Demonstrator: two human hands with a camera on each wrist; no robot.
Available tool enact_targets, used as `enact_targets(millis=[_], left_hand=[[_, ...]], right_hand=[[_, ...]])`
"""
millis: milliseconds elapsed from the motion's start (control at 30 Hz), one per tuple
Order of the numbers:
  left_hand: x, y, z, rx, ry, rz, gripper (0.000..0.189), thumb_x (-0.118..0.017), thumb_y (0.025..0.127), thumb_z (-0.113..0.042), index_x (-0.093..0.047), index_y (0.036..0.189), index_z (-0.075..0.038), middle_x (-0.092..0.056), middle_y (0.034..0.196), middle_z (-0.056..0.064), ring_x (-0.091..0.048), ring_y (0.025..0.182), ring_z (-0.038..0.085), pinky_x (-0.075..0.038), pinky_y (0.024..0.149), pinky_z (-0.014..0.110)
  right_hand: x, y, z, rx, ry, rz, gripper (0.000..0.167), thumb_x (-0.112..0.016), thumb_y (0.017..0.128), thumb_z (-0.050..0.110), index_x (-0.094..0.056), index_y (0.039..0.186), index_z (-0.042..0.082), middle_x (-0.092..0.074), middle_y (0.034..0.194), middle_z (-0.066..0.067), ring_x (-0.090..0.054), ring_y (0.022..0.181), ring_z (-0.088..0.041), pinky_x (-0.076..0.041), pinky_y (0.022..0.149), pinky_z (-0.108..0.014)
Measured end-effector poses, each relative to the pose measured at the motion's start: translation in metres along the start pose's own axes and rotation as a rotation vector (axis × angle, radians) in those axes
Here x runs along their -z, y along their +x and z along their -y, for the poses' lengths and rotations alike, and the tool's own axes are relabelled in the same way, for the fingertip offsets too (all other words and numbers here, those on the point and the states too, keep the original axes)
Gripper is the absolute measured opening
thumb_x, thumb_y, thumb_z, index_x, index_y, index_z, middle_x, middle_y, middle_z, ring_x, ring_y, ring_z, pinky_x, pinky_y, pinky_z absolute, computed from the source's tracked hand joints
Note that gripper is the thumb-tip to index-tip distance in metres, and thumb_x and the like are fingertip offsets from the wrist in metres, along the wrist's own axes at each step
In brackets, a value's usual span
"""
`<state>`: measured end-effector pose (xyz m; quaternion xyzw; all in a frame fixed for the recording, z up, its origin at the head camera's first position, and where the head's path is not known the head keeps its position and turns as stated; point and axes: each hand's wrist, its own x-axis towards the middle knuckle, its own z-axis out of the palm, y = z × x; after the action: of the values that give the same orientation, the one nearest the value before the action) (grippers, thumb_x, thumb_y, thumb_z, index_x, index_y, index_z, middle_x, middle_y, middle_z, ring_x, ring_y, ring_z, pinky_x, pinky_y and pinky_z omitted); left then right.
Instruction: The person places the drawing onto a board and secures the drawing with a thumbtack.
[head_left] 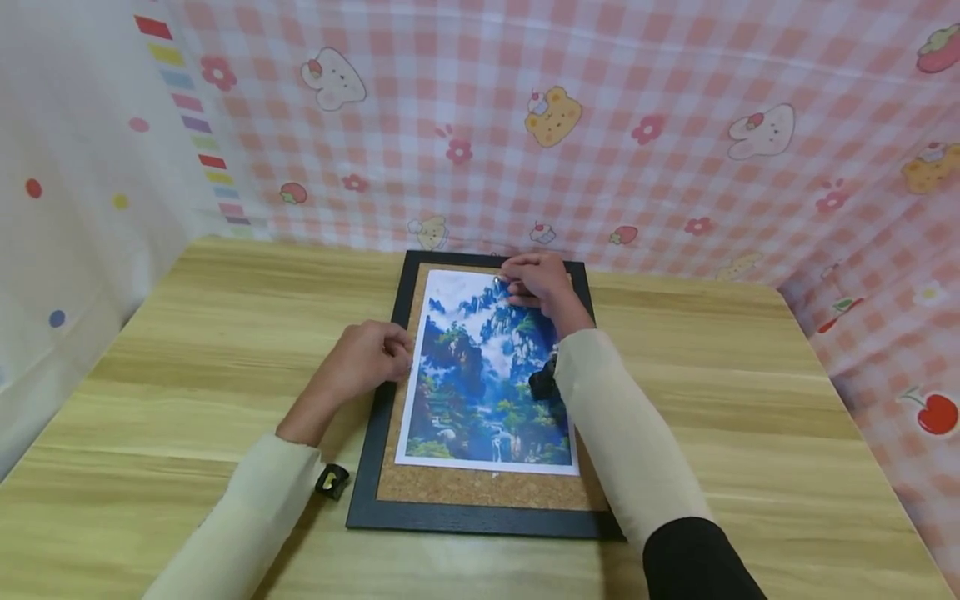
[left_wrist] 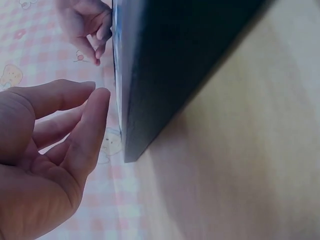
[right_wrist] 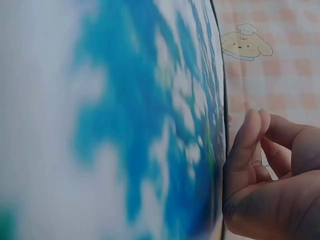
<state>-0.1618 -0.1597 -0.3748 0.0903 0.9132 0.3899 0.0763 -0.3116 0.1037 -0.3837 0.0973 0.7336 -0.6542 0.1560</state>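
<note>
A printed landscape picture (head_left: 480,375) of blue mountains and trees lies on a black-framed cork board (head_left: 487,490). My right hand (head_left: 538,282) reaches over the top of the picture, thumb and index finger pinched together. Right at those fingertips shows a small pale push pin (head_left: 497,281), mostly hidden by the fingers. Over the board's left edge hovers my left hand (head_left: 371,357), fingers loosely bent. In the left wrist view its thumb and index fingertips (left_wrist: 102,95) come close together, with nothing visible between them, beside the frame's side.
Below the picture's bottom edge, a tiny pale spot (head_left: 495,474) shows on the cork. The board lies on a wood-grain table (head_left: 720,400), its top end near the pink checked cloth (head_left: 465,108) behind. A dark wrist camera (head_left: 332,481) sits by the left sleeve.
</note>
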Motion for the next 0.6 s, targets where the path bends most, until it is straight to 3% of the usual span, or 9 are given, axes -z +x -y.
enact_targets(millis=[200,600], left_hand=[[0.004,0.002,-0.002,0.035,-0.033,-0.004,0.032,-0.06,0.095,0.001,-0.065,0.125,0.008,-0.069,0.092,0.013,-0.069,0.076,0.019,-0.06,0.069,0.032],[0.012,0.004,-0.006,0.007,0.068,-0.046,0.025,-0.064,0.097,-0.008,-0.069,0.119,0.004,-0.071,0.097,0.013,-0.067,0.078,0.022,-0.054,0.066,0.033]], right_hand=[[0.005,-0.007,0.002,0.031,-0.026,-0.003,0.029,-0.068,0.1,0.021,-0.071,0.125,0.007,-0.068,0.108,-0.011,-0.064,0.068,-0.013,-0.059,0.062,-0.028],[0.012,-0.027,0.011,0.092,-0.084,-0.001,0.031,-0.066,0.101,0.022,-0.07,0.125,0.003,-0.067,0.102,-0.008,-0.064,0.07,-0.014,-0.059,0.064,-0.029]])
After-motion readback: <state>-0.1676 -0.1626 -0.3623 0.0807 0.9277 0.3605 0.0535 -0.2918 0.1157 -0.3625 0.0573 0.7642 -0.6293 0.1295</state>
